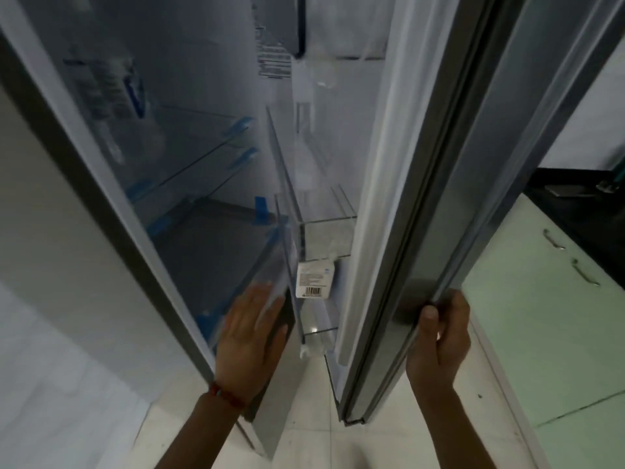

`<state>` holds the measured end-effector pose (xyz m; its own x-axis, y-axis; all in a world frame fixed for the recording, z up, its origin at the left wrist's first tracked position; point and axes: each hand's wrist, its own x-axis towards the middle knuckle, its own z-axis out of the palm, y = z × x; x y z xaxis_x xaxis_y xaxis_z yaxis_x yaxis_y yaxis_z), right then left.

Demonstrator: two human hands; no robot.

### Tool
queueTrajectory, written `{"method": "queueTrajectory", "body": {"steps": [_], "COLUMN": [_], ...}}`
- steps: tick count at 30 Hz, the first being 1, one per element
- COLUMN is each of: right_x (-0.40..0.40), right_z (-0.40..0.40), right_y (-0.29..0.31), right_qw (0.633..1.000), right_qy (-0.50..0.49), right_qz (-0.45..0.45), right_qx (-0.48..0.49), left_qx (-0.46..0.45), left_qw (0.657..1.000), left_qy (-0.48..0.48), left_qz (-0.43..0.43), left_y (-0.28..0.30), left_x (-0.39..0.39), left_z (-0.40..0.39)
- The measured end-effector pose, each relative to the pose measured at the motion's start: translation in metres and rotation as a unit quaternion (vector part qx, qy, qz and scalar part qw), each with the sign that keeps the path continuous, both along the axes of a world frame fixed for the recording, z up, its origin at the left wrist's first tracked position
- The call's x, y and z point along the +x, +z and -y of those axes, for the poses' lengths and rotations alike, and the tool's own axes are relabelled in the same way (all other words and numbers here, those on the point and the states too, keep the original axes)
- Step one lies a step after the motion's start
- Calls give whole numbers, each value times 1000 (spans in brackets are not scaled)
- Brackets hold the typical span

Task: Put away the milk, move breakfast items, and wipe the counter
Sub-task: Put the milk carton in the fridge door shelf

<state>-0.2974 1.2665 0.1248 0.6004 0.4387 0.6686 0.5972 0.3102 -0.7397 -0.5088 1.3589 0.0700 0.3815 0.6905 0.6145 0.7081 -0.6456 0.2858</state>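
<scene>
Fridge door in right hand

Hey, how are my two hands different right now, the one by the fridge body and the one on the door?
The left hand lies flat with straight fingers against the front edge of the fridge body; the right hand curls its fingers round the edge of the fridge door, gripping it. The left wrist wears a red bracelet; the right wrist is bare. Both reach up from below at about the same height.
</scene>
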Motion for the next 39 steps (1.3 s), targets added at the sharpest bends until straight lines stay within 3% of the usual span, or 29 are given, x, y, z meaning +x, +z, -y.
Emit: {"method": "queueTrajectory", "body": {"steps": [7,14,23,32,39], "right_x": [-85,-147,-202,-176,-116], "right_z": [-17,-33,-74,-65,-5], "right_y": [-11,-4,-11,-27,-72], "right_qw": [995,996,972,958,951], "right_qy": [92,71,142,197,145], "right_qz": [1,-16,147,159,100], "right_qx": [-28,-54,-120,-136,-255], "left_qx": [139,37,33,3,-48], "left_qw": [976,970,972,978,982], "left_qy": [133,130,90,82,-10], "left_qz": [105,203,216,189,180], "left_y": [45,62,60,63,48], "left_x": [-91,-120,-131,-134,-121], "left_z": [-11,-32,-37,-25,36]}}
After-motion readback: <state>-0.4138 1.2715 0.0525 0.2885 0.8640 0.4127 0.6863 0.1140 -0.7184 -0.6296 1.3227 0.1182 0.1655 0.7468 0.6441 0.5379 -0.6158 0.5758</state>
